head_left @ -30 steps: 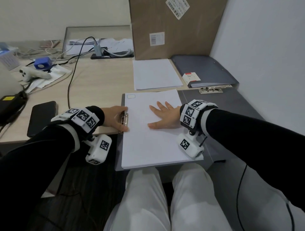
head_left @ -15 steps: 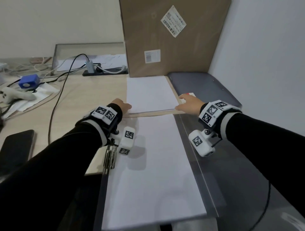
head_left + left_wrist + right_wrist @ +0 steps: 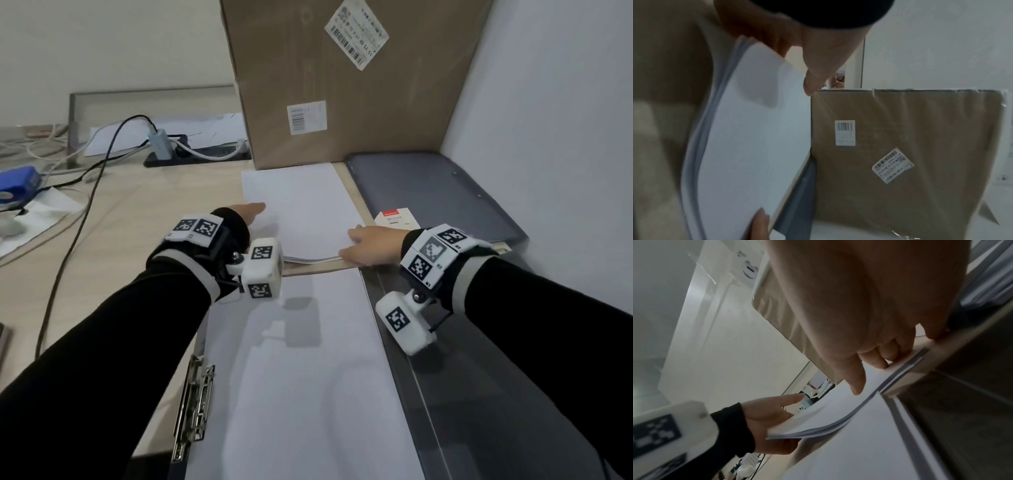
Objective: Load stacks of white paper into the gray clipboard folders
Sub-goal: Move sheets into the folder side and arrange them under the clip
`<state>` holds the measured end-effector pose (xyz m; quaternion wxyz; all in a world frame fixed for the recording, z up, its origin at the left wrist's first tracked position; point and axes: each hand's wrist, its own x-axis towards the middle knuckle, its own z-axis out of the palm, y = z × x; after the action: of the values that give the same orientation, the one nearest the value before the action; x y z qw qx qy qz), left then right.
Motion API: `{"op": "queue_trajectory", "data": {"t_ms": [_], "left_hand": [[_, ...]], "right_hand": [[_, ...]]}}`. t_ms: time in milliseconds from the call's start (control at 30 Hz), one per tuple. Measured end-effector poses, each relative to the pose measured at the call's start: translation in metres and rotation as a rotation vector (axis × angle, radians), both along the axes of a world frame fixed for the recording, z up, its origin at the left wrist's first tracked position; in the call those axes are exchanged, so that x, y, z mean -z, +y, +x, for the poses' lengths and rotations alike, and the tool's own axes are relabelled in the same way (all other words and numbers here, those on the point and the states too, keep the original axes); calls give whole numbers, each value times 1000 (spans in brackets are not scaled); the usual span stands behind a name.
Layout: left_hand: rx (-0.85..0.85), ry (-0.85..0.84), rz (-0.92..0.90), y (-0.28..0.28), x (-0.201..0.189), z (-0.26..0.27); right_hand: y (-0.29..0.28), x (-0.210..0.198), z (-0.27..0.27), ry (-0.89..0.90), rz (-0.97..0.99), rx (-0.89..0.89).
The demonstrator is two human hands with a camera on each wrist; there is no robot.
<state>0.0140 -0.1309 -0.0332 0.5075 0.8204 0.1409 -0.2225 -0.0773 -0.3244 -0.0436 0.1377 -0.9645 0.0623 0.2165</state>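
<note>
A loose stack of white paper (image 3: 301,205) lies on the desk in front of a cardboard box. My left hand (image 3: 251,214) grips its near left corner; in the right wrist view that corner is raised, with the left hand (image 3: 774,421) holding it. My right hand (image 3: 356,245) pinches the near right corner, fingers (image 3: 877,360) curled on top. The stack's near edge bows up off the desk. Nearer me lies an open gray clipboard folder (image 3: 496,394) holding a sheaf of paper (image 3: 301,383), its metal clip (image 3: 193,404) at the left.
The tall cardboard box (image 3: 342,85) stands right behind the stack. Closed gray folders (image 3: 428,192) with a red-topped label (image 3: 395,219) lie at the back right against the wall. Cables (image 3: 102,164), a power strip and a blue object (image 3: 17,185) crowd the left of the desk.
Both hands left the paper in the open clipboard folder and reached forward to the loose stack. Its near edge now bows up off the desk between them.
</note>
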Motion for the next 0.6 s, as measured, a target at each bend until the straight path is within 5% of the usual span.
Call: {"op": "queue_trajectory", "data": {"t_ms": [133,233,333,600], "left_hand": [[27,-1,113,-4,-5,-8],[70,-237,330,1,-12,-20],[34,-377,279,17,-14,-30],[-52,-591,-361,61,-36,-99]], "right_hand": [[-1,2,1,-60,89,47],[1,2,-3,-169,259,183],[2,-6,-13,-355,453,331],[1,-72,-56,-403,989,489]]}}
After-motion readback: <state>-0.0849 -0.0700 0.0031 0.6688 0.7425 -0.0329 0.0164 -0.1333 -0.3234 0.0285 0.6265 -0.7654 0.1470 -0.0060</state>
